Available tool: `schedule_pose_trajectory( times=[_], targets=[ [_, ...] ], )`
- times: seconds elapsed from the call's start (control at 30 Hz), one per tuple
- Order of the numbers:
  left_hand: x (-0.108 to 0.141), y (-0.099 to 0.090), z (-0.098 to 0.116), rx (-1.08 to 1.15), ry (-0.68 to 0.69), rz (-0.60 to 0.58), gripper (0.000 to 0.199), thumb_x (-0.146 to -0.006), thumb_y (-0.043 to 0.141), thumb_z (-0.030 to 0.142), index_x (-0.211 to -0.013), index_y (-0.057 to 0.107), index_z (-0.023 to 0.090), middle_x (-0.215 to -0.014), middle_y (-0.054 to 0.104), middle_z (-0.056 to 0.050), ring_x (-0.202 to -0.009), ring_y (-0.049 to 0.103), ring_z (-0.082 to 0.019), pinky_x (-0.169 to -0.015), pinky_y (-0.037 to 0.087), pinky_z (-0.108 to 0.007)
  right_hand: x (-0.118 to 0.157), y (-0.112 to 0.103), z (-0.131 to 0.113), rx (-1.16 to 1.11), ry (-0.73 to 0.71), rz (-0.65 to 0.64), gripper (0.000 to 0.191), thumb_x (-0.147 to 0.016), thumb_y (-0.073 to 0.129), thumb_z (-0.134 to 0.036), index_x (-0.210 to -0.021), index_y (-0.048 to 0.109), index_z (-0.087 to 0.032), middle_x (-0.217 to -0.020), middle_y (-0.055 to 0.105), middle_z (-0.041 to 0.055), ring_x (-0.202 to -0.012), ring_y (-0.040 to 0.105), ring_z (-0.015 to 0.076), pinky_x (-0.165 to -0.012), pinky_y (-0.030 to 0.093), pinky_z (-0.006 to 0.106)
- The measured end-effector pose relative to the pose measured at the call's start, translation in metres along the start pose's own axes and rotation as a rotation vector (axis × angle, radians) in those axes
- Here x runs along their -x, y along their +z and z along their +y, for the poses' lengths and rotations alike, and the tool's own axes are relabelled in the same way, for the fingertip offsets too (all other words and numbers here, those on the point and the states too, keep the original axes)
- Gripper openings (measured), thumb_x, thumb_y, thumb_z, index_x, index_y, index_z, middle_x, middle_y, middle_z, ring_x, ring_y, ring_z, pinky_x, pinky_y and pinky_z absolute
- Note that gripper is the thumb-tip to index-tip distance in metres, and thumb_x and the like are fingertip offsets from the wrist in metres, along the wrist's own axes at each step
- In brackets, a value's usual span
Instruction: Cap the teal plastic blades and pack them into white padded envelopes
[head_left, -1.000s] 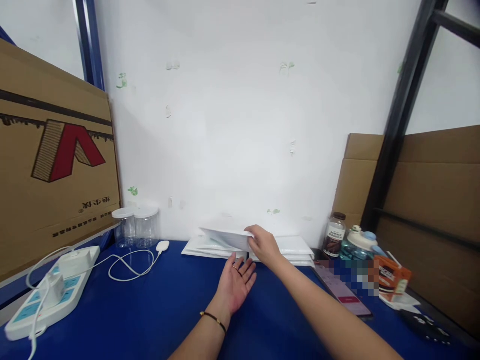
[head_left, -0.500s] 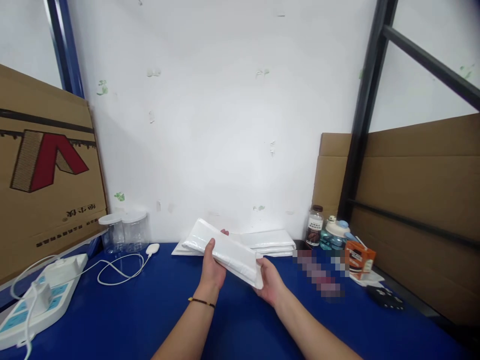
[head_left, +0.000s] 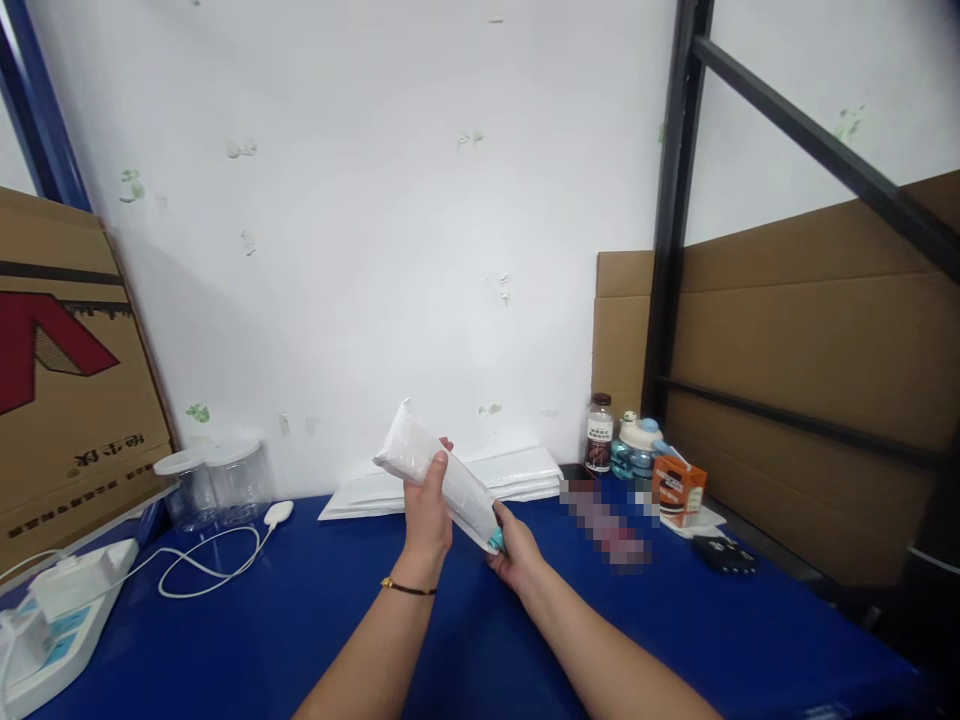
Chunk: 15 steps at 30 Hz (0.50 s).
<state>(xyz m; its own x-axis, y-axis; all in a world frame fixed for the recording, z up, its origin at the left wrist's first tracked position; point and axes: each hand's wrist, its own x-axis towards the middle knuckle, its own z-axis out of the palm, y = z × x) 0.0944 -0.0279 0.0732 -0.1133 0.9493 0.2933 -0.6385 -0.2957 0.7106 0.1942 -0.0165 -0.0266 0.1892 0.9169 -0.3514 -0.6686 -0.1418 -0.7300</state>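
A long white padded mailer [head_left: 411,446] is held above the table, tilted with its far left end raised. My left hand [head_left: 427,512] is closed around its middle, thumb across the near face. At the lower right end, my right hand [head_left: 519,548] grips the mailer's edge, its fingers partly hidden. A small teal piece [head_left: 496,540] pokes out of that end beside my right fingers; what it belongs to is hidden. Behind, a stack of flat white mailers [head_left: 525,466] lies against the wall, partly covered by my left hand and the held mailer.
On the blue table [head_left: 247,640], a power strip [head_left: 82,620], a white cable [head_left: 199,590] and clear jars [head_left: 236,485] are at left. A brown-capped bottle [head_left: 599,435], a teal cup [head_left: 636,455], an orange box [head_left: 679,490] and a black item [head_left: 724,553] stand at right.
The view has swung to the right. The mailer has been turned and tipped more steeply, and a teal piece now shows at its right end. Both hands keep hold.
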Motion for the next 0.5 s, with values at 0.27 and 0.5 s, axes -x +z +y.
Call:
schedule_pose_trajectory(
  times=[0.27, 0.5],
  targets=[
    [-0.005, -0.020, 0.009, 0.101, 0.092, 0.158, 0.030, -0.071, 0.063, 0.031, -0.098, 0.060, 0.017, -0.092, 0.064, -0.003, -0.096, 0.057, -0.017, -0.090, 0.043, -0.031, -0.009, -0.010, -0.001, 0.496, -0.351, 0.127, 0.032, -0.077, 0.049, -0.047, -0.059, 0.044, -0.020, -0.036, 0.038, -0.0069, -0.027, 0.035, 0.0088, -0.027, 0.018, 0.018],
    [-0.018, -0.085, 0.034, 0.158, 0.084, 0.414, 0.027, -0.075, 0.053, 0.030, -0.098, 0.055, 0.017, -0.089, 0.063, -0.001, -0.092, 0.059, -0.015, -0.092, 0.044, -0.032, -0.020, -0.037, -0.025, 0.798, -0.557, 0.256, 0.040, -0.076, 0.050, -0.047, -0.046, 0.043, -0.022, -0.032, 0.037, -0.0045, -0.032, 0.042, 0.0127, -0.037, 0.030, 0.023]
  ],
)
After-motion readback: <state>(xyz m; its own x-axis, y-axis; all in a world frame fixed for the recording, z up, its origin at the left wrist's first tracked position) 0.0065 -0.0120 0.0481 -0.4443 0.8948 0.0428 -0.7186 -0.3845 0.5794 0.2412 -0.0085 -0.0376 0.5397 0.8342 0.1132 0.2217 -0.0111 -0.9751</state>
